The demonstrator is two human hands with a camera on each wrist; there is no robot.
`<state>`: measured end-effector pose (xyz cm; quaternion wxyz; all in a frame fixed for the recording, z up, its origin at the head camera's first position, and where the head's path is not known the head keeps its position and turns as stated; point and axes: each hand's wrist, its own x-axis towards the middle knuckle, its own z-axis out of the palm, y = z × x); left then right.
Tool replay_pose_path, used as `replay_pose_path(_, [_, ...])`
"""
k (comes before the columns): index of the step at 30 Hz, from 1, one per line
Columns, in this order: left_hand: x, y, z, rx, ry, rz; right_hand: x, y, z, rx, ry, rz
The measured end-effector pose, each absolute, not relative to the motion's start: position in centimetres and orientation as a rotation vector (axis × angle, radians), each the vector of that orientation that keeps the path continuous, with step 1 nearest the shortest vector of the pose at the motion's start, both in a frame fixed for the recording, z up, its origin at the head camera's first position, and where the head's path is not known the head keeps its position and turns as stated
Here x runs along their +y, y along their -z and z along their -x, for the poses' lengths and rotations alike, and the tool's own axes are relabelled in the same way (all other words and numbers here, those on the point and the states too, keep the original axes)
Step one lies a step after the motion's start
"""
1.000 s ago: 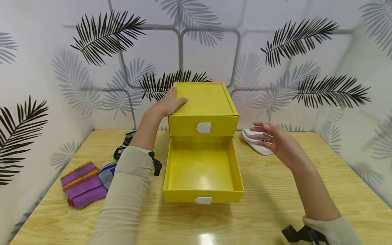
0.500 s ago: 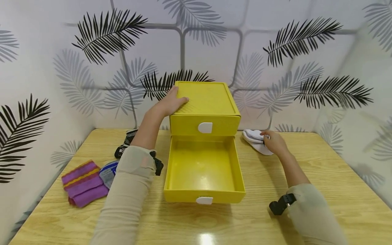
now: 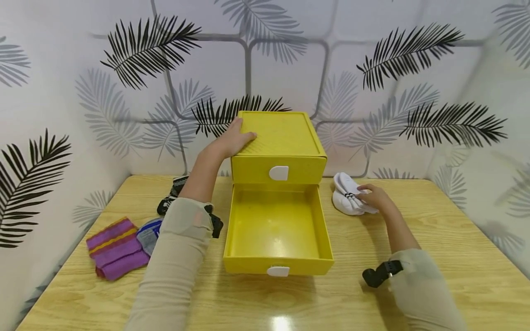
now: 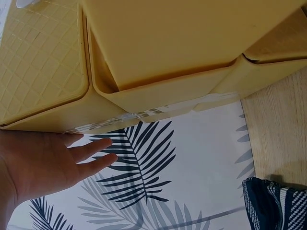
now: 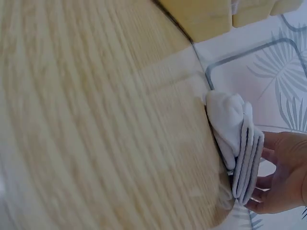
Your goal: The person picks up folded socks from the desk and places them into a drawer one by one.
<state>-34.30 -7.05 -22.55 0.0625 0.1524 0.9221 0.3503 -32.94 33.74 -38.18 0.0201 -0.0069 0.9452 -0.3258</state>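
A yellow two-drawer box stands in the middle of the table in the head view. Its upper drawer is closed, while the lower drawer is pulled out with nothing inside. My left hand rests on the box's top left edge, thumb on the top; the left wrist view has its fingers fairly straight along the side. At the back right, my right hand pinches a folded pair of white socks with dark stripes, fingertips at the cuff end of the socks.
Purple striped socks and grey-blue socks lie left of the box, partly behind my left sleeve. Black-and-white patterned socks are farther back. A leaf-patterned wall covering stands behind the table.
My right hand has come forward and down to the white socks and taken hold of them; the socks have turned and shifted slightly. My left hand stays on the box.
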Motion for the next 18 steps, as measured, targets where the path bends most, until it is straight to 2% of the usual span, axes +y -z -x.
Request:
replay_pose_path(5, [-6.98,22.5,34.29,2.795,-1.055,-0.474,33.88,38.81,33.25,2.74,1.303,-0.058])
replay_pose_path(10, [-6.83,22.51,34.25,2.787,-1.06,-0.479,33.57,38.7,33.39,2.619,1.377,-0.149])
replay_pose_path(18, [-7.02,22.62,34.2,2.793,-1.066,-0.462,33.55,39.04,33.6,2.538,1.374,-0.038])
